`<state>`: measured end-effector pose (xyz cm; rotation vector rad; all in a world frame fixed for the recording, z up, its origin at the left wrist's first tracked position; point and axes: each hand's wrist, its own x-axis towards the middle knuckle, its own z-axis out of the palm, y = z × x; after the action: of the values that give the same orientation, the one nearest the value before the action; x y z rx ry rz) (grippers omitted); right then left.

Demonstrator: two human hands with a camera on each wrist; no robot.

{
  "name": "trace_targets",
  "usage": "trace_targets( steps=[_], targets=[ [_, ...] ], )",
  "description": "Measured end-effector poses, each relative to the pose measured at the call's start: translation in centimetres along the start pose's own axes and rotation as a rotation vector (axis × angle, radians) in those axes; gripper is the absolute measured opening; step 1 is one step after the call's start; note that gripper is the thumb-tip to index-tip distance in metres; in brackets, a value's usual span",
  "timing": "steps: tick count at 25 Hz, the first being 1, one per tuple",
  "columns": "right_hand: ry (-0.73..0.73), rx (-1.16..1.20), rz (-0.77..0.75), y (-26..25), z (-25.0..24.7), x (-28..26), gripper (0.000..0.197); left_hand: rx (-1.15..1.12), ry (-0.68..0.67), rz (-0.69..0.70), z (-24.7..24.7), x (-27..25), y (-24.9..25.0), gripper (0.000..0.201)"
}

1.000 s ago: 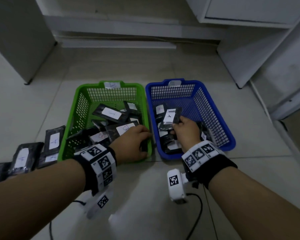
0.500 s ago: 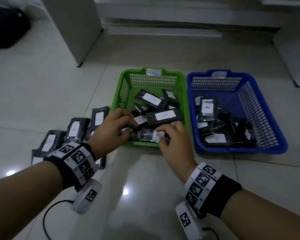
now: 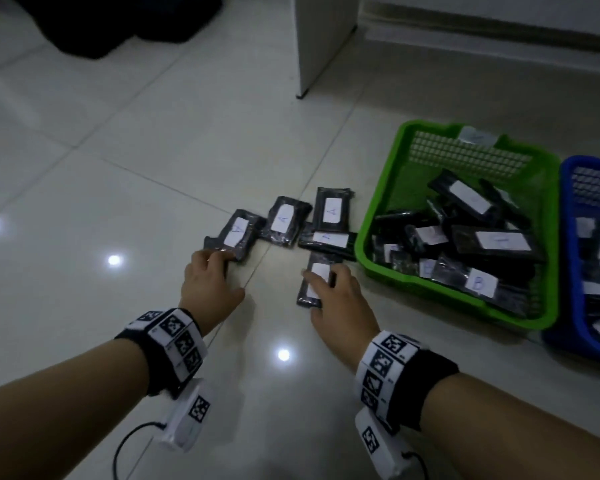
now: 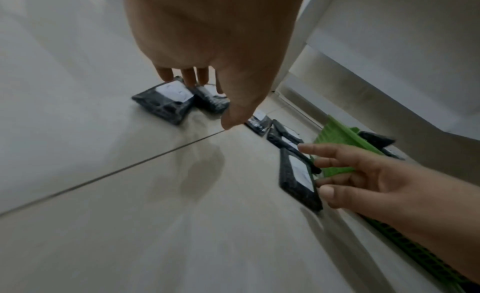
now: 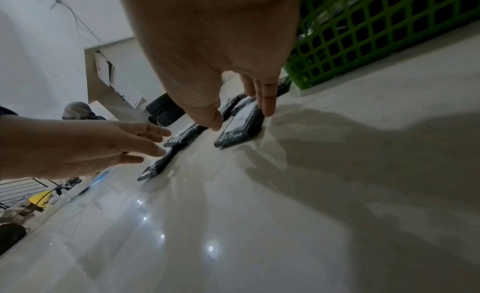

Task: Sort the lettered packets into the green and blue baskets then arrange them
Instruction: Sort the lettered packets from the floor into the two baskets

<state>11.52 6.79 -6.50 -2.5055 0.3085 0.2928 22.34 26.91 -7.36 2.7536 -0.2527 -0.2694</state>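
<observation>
Tiled floor (image 3: 118,168): packets labelled A (image 3: 235,231), Y (image 3: 332,210); basketed B (image 3: 480,283).

— What carries everything?
— A glossy pale tiled floor (image 3: 125,174).
— What lies on it?
— Black labelled packets (image 3: 284,220) just beyond the fingertips, one packet (image 3: 314,282) under the right fingers, then a green basket (image 3: 378,216) and blue basket (image 3: 568,271) to their right.
</observation>
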Motion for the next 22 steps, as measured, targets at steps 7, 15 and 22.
trace_targets(
  steps=[7, 15, 22],
  targets=[
    [0.132, -0.046, -0.039, -1.0, 2.9, 1.0, 0.017, -0.148, 0.044, -0.217, 0.9, 1.5, -4.4, 0.094],
    [0.081, 0.300, 0.023, -1.7, 2.2, 1.9, 0.057, -0.498, -0.039, -0.404, 0.5, 0.1, -2.7, 0.044],
    [0.147, 0.474, 0.010, -2.6, 0.5, 2.0, 0.038, -0.829, -0.062, -0.405, -0.3, -4.7, 1.3, 0.022]
  ],
)
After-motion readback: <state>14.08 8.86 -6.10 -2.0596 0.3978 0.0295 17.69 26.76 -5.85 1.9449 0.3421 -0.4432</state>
